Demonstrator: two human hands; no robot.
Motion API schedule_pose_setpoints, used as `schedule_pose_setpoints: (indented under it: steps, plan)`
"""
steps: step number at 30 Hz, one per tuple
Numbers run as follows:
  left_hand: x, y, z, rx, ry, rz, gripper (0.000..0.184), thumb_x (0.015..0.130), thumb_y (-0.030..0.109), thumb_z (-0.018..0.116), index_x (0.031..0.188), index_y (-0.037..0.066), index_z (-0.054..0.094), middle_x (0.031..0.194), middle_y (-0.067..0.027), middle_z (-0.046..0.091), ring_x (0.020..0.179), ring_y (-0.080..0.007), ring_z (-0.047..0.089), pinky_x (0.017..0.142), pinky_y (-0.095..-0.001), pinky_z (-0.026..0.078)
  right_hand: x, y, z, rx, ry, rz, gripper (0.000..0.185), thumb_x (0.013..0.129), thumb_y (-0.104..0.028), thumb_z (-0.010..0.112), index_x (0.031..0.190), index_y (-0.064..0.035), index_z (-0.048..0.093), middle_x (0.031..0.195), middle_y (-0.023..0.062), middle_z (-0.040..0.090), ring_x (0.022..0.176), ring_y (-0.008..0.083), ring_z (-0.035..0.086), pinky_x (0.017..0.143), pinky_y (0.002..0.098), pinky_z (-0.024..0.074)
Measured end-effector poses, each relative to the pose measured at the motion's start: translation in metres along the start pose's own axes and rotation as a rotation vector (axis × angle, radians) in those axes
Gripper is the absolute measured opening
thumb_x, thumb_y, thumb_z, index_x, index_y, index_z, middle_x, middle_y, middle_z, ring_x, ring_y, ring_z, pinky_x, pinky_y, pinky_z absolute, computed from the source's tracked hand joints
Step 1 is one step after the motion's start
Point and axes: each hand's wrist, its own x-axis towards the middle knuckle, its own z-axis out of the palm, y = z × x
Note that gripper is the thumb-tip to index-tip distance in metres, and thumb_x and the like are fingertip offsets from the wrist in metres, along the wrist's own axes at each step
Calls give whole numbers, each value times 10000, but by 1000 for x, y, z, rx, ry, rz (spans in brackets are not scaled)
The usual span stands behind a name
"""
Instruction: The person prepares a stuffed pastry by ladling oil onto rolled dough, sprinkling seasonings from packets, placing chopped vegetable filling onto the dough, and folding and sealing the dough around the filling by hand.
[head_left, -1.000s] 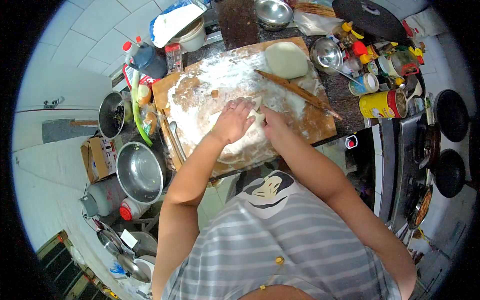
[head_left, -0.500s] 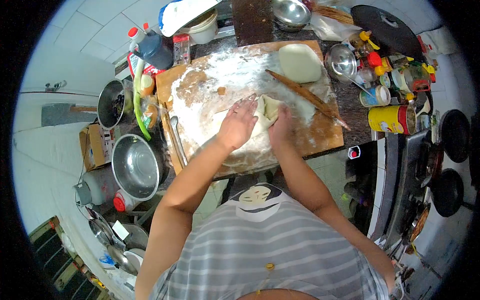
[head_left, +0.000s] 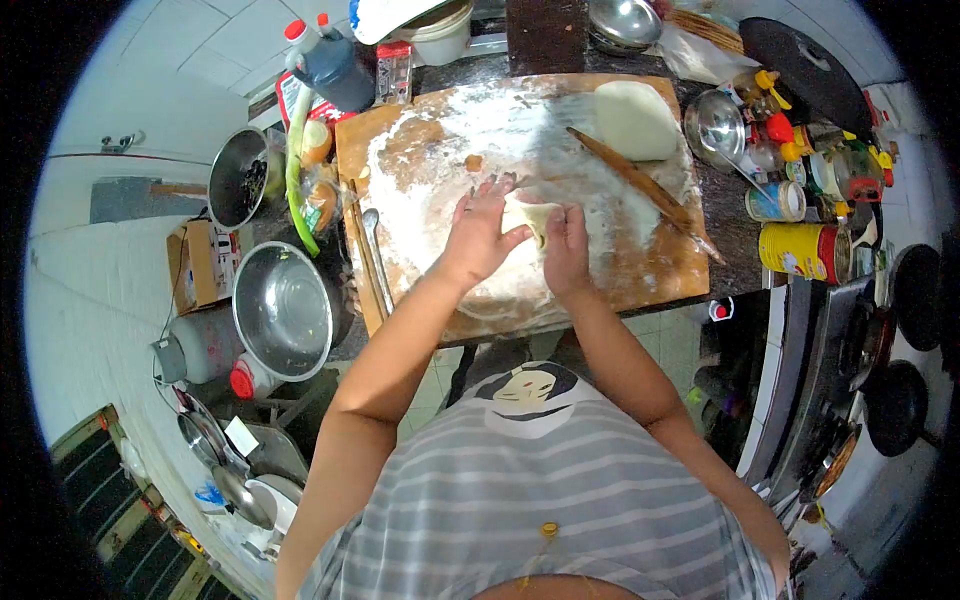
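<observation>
A pale piece of dough (head_left: pixel 530 214) lies folded on the floured wooden board (head_left: pixel 440 130), between my two hands. My left hand (head_left: pixel 478 236) lies over its left side with fingers stretched out and the thumb against the dough. At the right edge, my right hand (head_left: pixel 567 250) has its fingers closed on the folded dough. A rounded flat sheet of dough (head_left: pixel 636 120) rests at the board's far right corner. Beside it, a tapered wooden rolling pin (head_left: pixel 645 192) lies slantwise, its near end over the board's right edge.
Chopsticks (head_left: pixel 366 262) and a spoon (head_left: pixel 377 255) lie along the board's left side. A large metal bowl (head_left: pixel 284 312) and a green onion (head_left: pixel 294 185) are further left. On the right stand a small metal bowl (head_left: pixel 714 125), a yellow can (head_left: pixel 795 252) and several bottles.
My right hand has folded its edge of the dough inward, and the opening in the fold looks smaller. The whole scene has shifted slightly right as the head camera moved.
</observation>
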Motion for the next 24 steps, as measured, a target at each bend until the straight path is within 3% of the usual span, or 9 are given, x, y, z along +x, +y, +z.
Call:
schedule_pose_setpoints:
  steps: [3, 7, 8, 11, 13, 14, 18, 21, 24]
  plan:
    - [-10, -18, -11, -53, -43, 59, 563, 779, 225, 541, 1248, 14, 312, 1240, -162, 391, 1191, -292, 313, 987, -389, 212, -11, -6, 12, -378, -81, -292, 305, 898, -231, 324, 1070, -3, 428, 1036, 196, 499, 1003, 329, 469, 878, 386, 344]
    - [-15, -31, -21, -205, -42, 68, 420, 816, 81, 454, 1225, 41, 367, 1207, -167, 425, 1144, -302, 369, 970, -371, 255, -12, -28, 28, -768, -313, -317, 274, 813, -143, 445, 1060, -26, 466, 1106, 203, 471, 1084, 373, 405, 937, 407, 306]
    - [-14, -34, -23, -257, -31, 50, 407, 816, 62, 442, 1218, 45, 380, 1198, -171, 432, 1127, -305, 386, 959, -364, 275, -11, -15, 32, -856, -327, -429, 309, 755, -153, 516, 1012, 17, 485, 1115, 214, 464, 1095, 384, 389, 958, 421, 281]
    - [-14, -34, -23, -508, 8, -99, 366, 849, 54, 394, 1215, 57, 397, 1177, -148, 463, 1080, -254, 432, 910, -308, 336, -11, -2, 39, -1080, -364, -718, 380, 739, -207, 573, 1002, 53, 487, 1165, 230, 424, 1143, 339, 351, 986, 406, 228]
    - [-11, -32, -27, -650, -27, -162, 355, 886, 108, 373, 1237, 50, 370, 1195, -99, 460, 1090, -158, 416, 905, -267, 327, -15, -5, 43, -1081, -363, -701, 454, 729, -259, 581, 1019, 72, 470, 1148, 227, 435, 1147, 329, 346, 1004, 409, 189]
    - [-11, -32, -21, -758, 30, -114, 355, 878, 129, 386, 1225, 56, 391, 1195, -150, 448, 1095, -253, 432, 916, -301, 327, -15, -7, 45, -1093, -378, -689, 464, 732, -266, 576, 1035, 67, 464, 1141, 226, 438, 1142, 328, 350, 1000, 411, 196]
    - [-9, -25, -28, -711, -60, -138, 410, 893, 300, 345, 1209, 47, 408, 1193, -152, 452, 1104, -246, 427, 919, -295, 321, 2, 10, 35, -940, -569, -582, 513, 739, -292, 563, 1110, 38, 436, 1127, 204, 451, 1111, 332, 379, 988, 434, 211]
    - [-13, -37, -35, -722, 178, -156, 412, 891, 309, 351, 1185, 31, 428, 1173, -158, 472, 1082, -266, 450, 909, -298, 336, -3, -28, 20, -1101, -274, -798, 515, 754, -289, 545, 1151, 13, 417, 1136, 182, 455, 1090, 329, 400, 980, 458, 215]
    - [-28, -65, -31, -447, 224, -294, 308, 805, 124, 461, 1100, 42, 496, 995, -178, 540, 938, -308, 513, 805, -328, 406, 1, -29, 21, -1252, -510, -723, 656, 718, -415, 557, 1173, 28, 390, 1192, 188, 414, 1141, 314, 358, 997, 454, 180]
